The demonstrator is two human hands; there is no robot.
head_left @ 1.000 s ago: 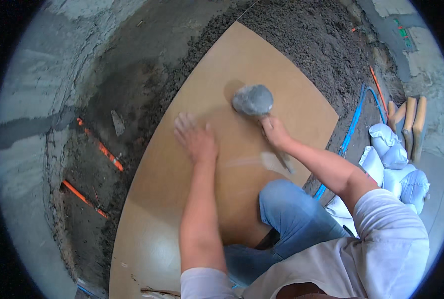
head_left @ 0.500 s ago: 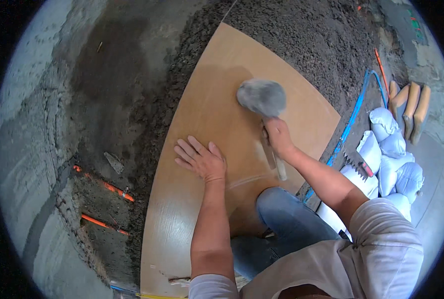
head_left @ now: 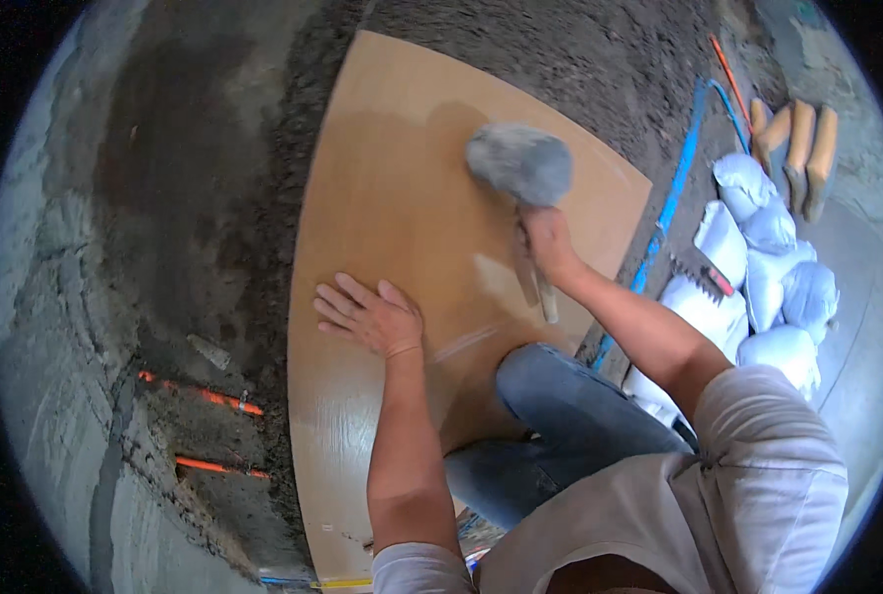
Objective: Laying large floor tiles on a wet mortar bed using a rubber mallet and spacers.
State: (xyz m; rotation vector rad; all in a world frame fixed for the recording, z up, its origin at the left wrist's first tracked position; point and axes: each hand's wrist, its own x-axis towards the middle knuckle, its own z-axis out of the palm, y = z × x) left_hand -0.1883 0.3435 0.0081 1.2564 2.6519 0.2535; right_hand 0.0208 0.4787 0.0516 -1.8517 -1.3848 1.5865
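While white sacks (head_left: 758, 287) lie right of our tan tile (head_left: 402, 218) on grey mortar (head_left: 213, 198), our right hand (head_left: 545, 238) grips a mallet (head_left: 520, 168); left hand (head_left: 372, 315) fingers spread flat.

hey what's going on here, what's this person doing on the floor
A person kneels on a large tan floor tile laid over a bed of grey mortar. The left hand lies flat on the tile, while the right hand grips a grey rubber mallet raised above it. White sacks lie at the right.
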